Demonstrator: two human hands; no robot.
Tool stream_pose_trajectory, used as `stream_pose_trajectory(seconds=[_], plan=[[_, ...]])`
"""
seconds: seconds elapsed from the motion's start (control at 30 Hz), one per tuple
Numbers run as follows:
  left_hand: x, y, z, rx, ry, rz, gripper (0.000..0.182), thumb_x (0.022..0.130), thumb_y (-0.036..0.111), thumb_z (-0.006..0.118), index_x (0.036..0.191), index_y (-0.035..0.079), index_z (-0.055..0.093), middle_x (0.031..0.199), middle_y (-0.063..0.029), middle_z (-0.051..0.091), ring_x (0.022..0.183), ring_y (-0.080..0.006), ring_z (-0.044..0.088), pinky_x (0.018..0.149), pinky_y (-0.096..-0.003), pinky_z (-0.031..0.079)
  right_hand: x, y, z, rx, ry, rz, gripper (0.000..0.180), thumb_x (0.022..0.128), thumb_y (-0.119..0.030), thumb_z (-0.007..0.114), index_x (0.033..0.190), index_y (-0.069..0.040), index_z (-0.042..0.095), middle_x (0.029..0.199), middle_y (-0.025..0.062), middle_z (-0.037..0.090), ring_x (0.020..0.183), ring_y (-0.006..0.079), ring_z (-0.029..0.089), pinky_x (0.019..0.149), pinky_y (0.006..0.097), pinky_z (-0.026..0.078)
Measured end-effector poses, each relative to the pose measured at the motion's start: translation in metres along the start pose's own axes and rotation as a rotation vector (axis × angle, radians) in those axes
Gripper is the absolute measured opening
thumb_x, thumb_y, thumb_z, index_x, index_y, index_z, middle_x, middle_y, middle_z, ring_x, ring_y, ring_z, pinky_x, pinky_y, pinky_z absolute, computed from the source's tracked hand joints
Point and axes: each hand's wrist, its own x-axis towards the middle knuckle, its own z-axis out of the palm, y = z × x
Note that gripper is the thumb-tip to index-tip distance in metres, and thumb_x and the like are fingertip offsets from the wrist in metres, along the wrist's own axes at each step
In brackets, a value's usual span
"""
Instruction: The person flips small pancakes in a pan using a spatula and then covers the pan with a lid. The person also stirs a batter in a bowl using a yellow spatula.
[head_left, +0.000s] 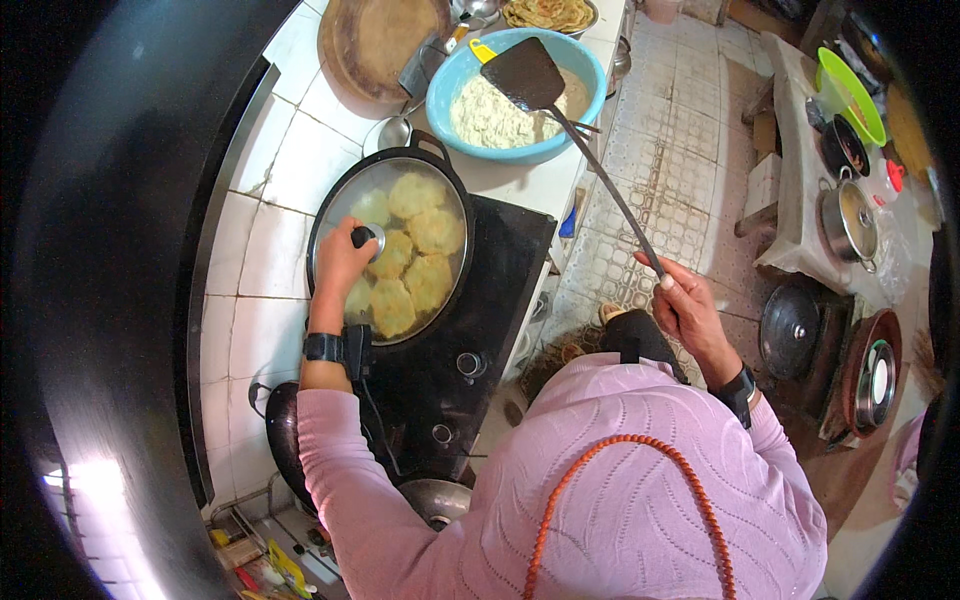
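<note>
My left hand (341, 259) grips the black knob (363, 237) of a clear glass lid (341, 202). The lid rests over a black electric pan (466, 247), and several golden flatbreads (433, 231) show through the slightly fogged glass. In my right hand (686, 307) is the handle of a long metal spatula (525, 75). Its dark blade hangs above a light-blue basin (439, 97) that holds pale, floury dough (487, 112). A yellow handle (481, 51) pokes out from behind the blade.
The pan stands on a black cooktop (495, 285) with two knobs. Behind lie a round wooden board (382, 45), a cleaver (424, 66) and a plate of stacked flatbreads (547, 13). To the right, a covered table bears a steel pot (847, 221) and a green basin (851, 97).
</note>
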Motion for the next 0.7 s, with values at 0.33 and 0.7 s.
stream_pose_trajectory(seconds=[0.33, 0.7], plan=[[-0.043, 0.125, 0.008, -0.242, 0.119, 0.043, 0.039, 0.093, 0.017, 0.062, 0.129, 0.004, 0.057, 0.110, -0.0155, 0.065, 0.100, -0.0301, 0.064, 0.088, -0.0387, 0.050, 0.076, -0.014, -0.019, 0.054, -0.204, -0.055, 0.029, 0.105, -0.028, 0.041, 0.114, -0.006, 0.057, 0.056, -0.0056, 0.041, 0.043, 0.0042, 0.034, 0.040, 0.0200, 0.026], [0.037, 0.378, 0.095, -1.505, -0.011, -0.005, 0.023, 0.104, 0.011, 0.040, 0.119, -0.001, 0.053, 0.114, -0.0135, 0.064, 0.106, -0.0195, 0.063, 0.092, -0.0309, 0.049, 0.200, -0.043, -0.086, -0.028, -0.609, -0.017, 0.025, 0.106, -0.030, 0.040, 0.096, -0.008, 0.048, 0.062, 0.0000, 0.046, 0.050, 0.0075, 0.041, 0.044, 0.0232, 0.033]])
